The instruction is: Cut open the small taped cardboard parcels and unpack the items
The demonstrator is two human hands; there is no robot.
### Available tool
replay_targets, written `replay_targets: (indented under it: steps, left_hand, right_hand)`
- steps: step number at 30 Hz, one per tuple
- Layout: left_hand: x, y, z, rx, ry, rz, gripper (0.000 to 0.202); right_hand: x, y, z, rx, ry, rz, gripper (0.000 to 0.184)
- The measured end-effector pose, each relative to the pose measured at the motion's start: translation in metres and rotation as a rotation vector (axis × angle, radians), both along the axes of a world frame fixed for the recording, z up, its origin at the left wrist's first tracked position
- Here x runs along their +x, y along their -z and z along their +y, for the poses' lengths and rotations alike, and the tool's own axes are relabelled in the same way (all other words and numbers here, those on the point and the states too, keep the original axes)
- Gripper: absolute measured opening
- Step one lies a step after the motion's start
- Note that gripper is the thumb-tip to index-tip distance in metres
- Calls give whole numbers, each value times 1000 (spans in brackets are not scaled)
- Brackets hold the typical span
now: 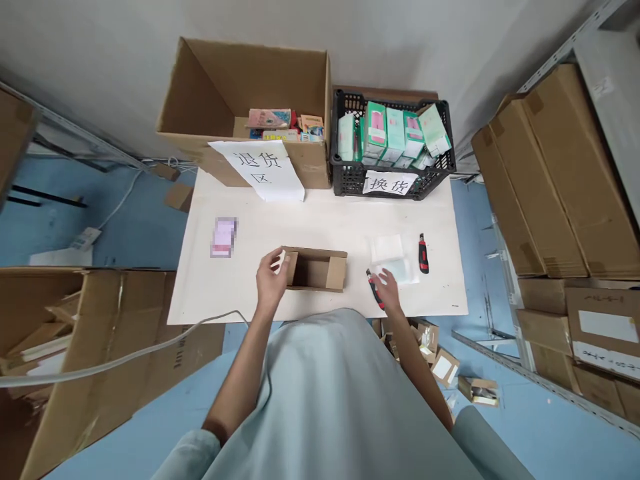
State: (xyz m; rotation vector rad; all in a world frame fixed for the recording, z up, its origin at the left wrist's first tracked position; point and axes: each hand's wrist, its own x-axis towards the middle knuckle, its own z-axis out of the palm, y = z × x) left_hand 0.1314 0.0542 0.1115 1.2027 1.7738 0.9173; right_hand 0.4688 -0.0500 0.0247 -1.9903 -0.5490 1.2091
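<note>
A small open cardboard box (pixel 313 272) sits near the table's front edge, and its inside looks dark brown. My left hand (pixel 271 280) is at the box's left end, thumb and index finger closed on the upper left edge. My right hand (pixel 387 290) is over a red and black utility knife (pixel 375 292), its fingers apart and the thumb by the knife's front part. Just beyond that hand lie clear plastic bags (pixel 393 260). A second utility knife (pixel 423 255) rests to their right.
At the back stand a large cardboard carton (pixel 215 153) with a paper sign and a black crate (pixel 345 180) of green-and-white boxes. A blurred purple item (pixel 224 237) lies on the left of the table (pixel 200 287). A grey cable (pixel 150 350) crosses by my left arm. Stacked cartons (pixel 545 180) flank the right.
</note>
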Motion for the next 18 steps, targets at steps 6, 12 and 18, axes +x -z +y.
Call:
replay_targets:
  steps: [6,12,18]
  left_hand:
    - [-51,46,4,-376,-16,-52,55]
    - [-70,67,-8,-376,189,-185,63]
    - [-124,66,28,-286,133,-148,64]
  right_hand:
    - [-73,-26,18,-8,-228,127,86]
    - [-110,-40,25,1,-257,-12,72]
    - [-168,-60,74,86,-320,-11,62]
